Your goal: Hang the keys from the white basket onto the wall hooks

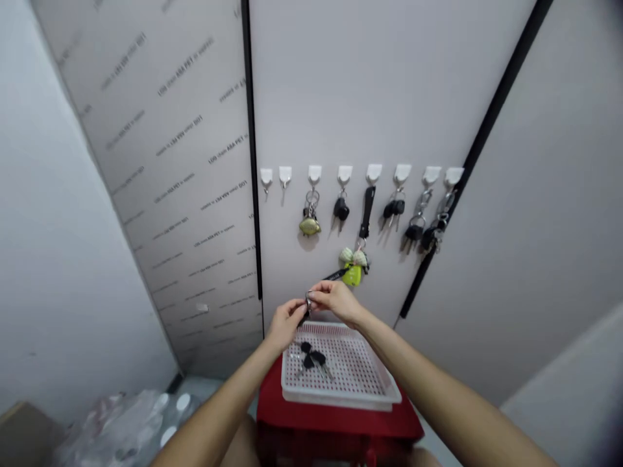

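Note:
My left hand (286, 323) and my right hand (338, 301) meet just above the far edge of a white perforated basket (389, 392). Both are closed in a pinch on a small metal key ring (308, 299). A dark piece, partly hidden by the left fingers, hangs from it; I cannot tell whether it is a key. Inside the basket lie several keys with black heads (317, 358). Right above my right hand hangs a bunch with a lime-green tag (352, 275), a pale green-and-white charm (346, 255) and a black strap (368, 211).
A row of white hooks (344, 173) runs along the pale panel, most bearing keys. The two leftmost hooks (285, 174) hold nothing. One bunch has a gold-green charm (309, 226). The basket stands on a red stool (335, 421). Plastic-wrapped bottles (182, 403) sit on the floor, lower left.

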{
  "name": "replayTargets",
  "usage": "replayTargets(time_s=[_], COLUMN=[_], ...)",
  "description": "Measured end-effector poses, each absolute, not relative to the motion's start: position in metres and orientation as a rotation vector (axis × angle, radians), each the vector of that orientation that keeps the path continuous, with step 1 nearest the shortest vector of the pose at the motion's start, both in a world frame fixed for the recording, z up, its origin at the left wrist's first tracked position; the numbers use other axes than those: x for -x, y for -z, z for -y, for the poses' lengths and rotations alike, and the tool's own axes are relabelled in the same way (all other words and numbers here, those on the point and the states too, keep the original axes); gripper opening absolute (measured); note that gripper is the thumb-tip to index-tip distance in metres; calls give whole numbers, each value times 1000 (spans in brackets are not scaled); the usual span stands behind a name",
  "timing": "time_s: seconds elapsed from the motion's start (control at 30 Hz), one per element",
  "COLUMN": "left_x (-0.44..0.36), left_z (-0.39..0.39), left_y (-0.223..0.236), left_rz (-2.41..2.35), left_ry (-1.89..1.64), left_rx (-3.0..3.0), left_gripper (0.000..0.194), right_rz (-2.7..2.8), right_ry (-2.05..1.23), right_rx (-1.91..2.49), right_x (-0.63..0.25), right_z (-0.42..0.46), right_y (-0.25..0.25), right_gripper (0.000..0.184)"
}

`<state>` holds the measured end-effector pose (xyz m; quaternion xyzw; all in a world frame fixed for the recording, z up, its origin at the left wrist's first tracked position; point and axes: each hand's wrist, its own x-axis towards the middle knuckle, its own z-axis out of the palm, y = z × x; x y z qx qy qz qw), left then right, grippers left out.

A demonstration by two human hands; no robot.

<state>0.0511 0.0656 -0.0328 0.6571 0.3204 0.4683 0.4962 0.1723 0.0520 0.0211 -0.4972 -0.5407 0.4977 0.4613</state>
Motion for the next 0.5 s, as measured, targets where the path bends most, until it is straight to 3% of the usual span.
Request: replayTargets(time_s=[0.3, 0.5], left_x=[-38, -31], left_z=[-94, -125], left_y=[-85, -133], left_rz=[-693, -789], left_ry=[-1641, -1782], left_rx=[-1409, -1577], left_gripper=[26, 25], right_rz=[1266, 1308], right_ry=[-914, -583], right_rx=[931, 952], right_x=[-132, -116], right_z=[-88, -121], right_y=[-132, -181], right_gripper=[8, 5])
